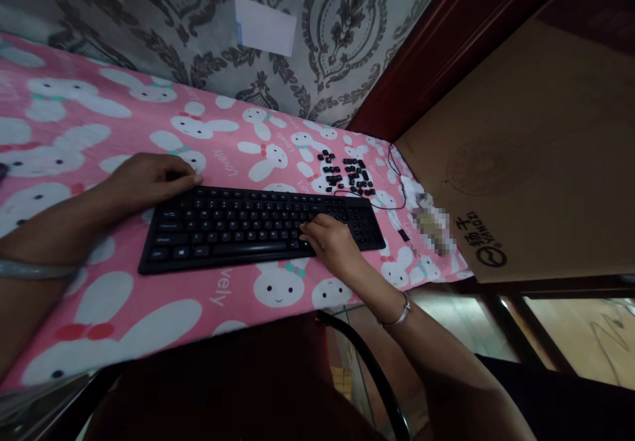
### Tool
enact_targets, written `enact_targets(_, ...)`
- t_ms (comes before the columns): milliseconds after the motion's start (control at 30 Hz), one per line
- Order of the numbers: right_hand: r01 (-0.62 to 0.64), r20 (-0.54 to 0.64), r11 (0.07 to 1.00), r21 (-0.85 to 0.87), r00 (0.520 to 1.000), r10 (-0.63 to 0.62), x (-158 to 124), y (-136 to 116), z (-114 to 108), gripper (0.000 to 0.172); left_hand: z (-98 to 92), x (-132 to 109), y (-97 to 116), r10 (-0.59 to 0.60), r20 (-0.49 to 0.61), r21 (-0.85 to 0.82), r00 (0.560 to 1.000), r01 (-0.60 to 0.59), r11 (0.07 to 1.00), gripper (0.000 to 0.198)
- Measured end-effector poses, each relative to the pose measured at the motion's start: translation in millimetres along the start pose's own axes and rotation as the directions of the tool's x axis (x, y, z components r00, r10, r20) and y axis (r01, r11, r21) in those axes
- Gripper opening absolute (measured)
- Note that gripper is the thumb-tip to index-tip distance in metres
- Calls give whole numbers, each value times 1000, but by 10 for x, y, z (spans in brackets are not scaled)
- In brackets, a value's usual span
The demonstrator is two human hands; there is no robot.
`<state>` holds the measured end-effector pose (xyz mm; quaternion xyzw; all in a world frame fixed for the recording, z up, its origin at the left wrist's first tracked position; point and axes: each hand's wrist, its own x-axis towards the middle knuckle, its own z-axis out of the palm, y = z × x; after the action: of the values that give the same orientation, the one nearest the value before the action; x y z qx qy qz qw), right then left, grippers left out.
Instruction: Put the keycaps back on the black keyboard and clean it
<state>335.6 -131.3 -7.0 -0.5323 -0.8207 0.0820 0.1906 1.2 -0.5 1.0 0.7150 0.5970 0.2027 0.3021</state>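
A black keyboard [233, 229] lies on the pink cloth, tilted slightly across it, with most letter keys in place. My left hand [149, 180] rests at its far left corner, the thumb along the edge and the other fingers curled behind, gripping it. Over the right part of the letter keys is my right hand [327, 239], thumb and fingers pinched together low against the keys. Whatever is between those fingertips is hidden. Beyond the keyboard's right half, several loose black keycaps [353, 175] lie in a loose group on the cloth.
The pink rabbit-print cloth [198, 322] covers the table against a patterned wall. A thin black cable [404, 193] runs behind the keyboard at right, near a blurred-out item [434, 229]. A large cardboard box [536, 137] stands on the right. A chair's curved black armrest [380, 375] is below.
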Motion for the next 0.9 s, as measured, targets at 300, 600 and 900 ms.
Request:
enact_targets(300, -38, -35, 995, -89, 999, 35, -117, -111, 52, 28, 12, -21, 38, 5, 3, 19, 1000, -5, 1000, 53)
enact_targets(600, -4, 9, 993, -118, 1000, 5, -36, -100, -43, 31, 17, 6, 15, 4, 9, 24, 1000, -4, 1000, 50)
enact_targets(900, 5, -131, 977, -213, 991, -34, -142, -150, 126, 30, -2, 2, 1, -6, 13, 19, 1000, 6, 1000, 50)
